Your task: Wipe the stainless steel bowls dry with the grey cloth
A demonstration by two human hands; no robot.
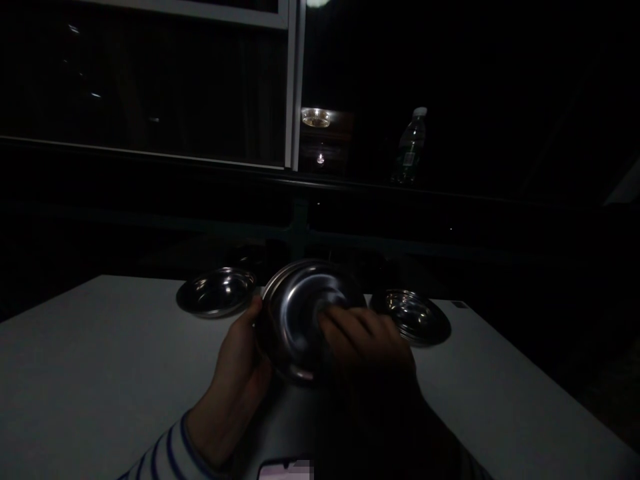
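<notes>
A shiny steel plate [300, 307] is tilted up towards me above the white table [90, 360]. My left hand [240, 373], in a striped sleeve, grips the plate's left rim. My right hand [365, 337] lies over the plate's inner face, fingers bent against the metal; whether it holds a cloth or anything else is too dark to tell. Two more steel plates rest flat on the table behind: one at the left [216, 292], one at the right [417, 315].
A phone's edge [285, 470] shows at the table's near edge. Behind the table runs a dark ledge with a plastic water bottle [410, 147] and a small glass dish [316, 118]. The room is very dark.
</notes>
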